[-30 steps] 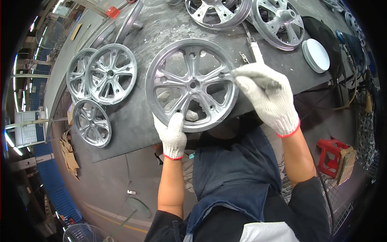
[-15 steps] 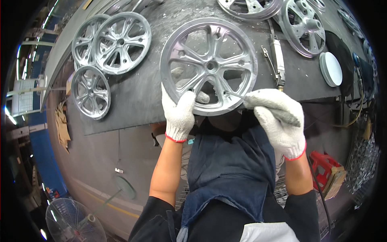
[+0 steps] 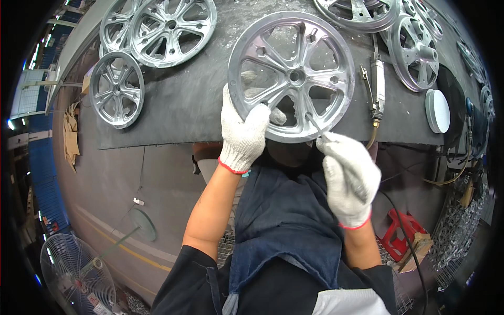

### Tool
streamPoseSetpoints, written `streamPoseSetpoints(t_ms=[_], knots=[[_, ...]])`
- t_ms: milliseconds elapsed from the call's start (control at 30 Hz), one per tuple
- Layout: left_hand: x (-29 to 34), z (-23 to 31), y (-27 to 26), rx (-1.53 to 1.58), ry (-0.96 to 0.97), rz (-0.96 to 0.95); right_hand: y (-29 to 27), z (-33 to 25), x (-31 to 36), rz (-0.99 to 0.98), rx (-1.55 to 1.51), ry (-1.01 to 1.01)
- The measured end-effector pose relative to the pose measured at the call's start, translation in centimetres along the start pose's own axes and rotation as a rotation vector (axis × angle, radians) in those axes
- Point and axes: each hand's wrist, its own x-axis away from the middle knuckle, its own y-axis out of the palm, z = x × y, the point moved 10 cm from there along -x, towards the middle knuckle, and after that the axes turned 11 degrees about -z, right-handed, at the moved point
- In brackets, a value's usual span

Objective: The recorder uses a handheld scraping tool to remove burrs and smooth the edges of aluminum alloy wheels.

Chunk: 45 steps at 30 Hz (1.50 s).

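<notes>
White-gloved, the left hand (image 3: 244, 131) clamped a silver wheel (image 3: 305, 79); the right hand (image 3: 350, 176) (gloved too) pinched a thin rod (image 3: 314, 124) against it.

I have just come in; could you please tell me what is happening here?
A gloved person holds a silver spoked wheel by its lower-left rim with the left hand. The right hand holds a thin tool, its tip at a lower spoke. More wheels are at the left of the dark table.
</notes>
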Motion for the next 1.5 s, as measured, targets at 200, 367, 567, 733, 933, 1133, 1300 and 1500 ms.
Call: streamPoseSetpoints(t_ms=[200,367,567,733,933,1133,1300,1500], knots=[[0.6,0.2,-0.7,-0.05,-0.012,0.057,-0.5,1.6,-3.8,-0.275,-0.131,0.051],[0.2,0.3,-0.7,-0.053,0.042,0.039,0.1,1.7,-1.6,-0.201,-0.164,0.087],[-0.2,0.8,-1.4,-0.202,0.103,0.022,1.1,-0.3,-1.0,-0.154,0.032,-0.072],[0.1,0.8,-1.4,-0.246,0.153,0.003,-0.3,2.0,-0.5,-0.141,-0.21,0.165],[0.4,1.0,-1.0,-0.193,0.08,0.013,0.5,1.0,-1.1,-0.259,-0.126,0.06],[0.6,0.0,-0.7,-0.018,0.035,0.008,0.0,0.0,-0.9,-0.206,0.104,0.129],[0.4,0.0,-0.9,-0.062,0.048,0.013,0.6,0.0,-0.3,-0.131,0.136,0.119],[0.6,0.3,-1.0,-0.089,0.058,0.017,0.8,-0.2,-0.8,-0.263,0.061,0.035]])
